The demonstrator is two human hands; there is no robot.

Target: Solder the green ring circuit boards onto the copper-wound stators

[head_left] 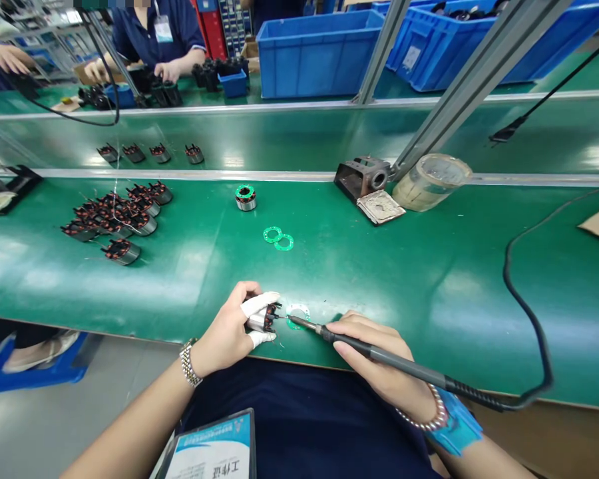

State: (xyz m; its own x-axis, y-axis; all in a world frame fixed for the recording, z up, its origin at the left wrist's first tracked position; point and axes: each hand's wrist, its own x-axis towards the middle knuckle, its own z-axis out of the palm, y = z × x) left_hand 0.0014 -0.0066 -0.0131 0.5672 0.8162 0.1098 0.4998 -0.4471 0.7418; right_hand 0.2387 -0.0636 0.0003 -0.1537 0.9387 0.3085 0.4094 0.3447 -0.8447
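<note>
My left hand (pixel 237 329), with white covers on two of its digits, is closed around a motor stator (pixel 257 320) lying on its side near the table's front edge. The stator's wound end faces right. My right hand (pixel 379 349) grips a soldering iron (pixel 369 347) like a pen, its tip pointing left. That tip is close to a wire end at the stator and overlaps a green ring-shaped circuit board (pixel 298 317); whether it touches either, I cannot tell. Beyond my hands lie two more ring boards (pixel 278 238), and a stator with a green ring on top (pixel 245 197) stands upright.
Several stators (pixel 114 216) are grouped at left, with a row of more (pixel 160 154) behind the rail. A soldering iron stand (pixel 364 178) with a sponge (pixel 381 206) and a tub (pixel 432 181) stand at right. The iron's cable (pixel 529 306) loops rightward. A co-worker (pixel 154 40) sits opposite.
</note>
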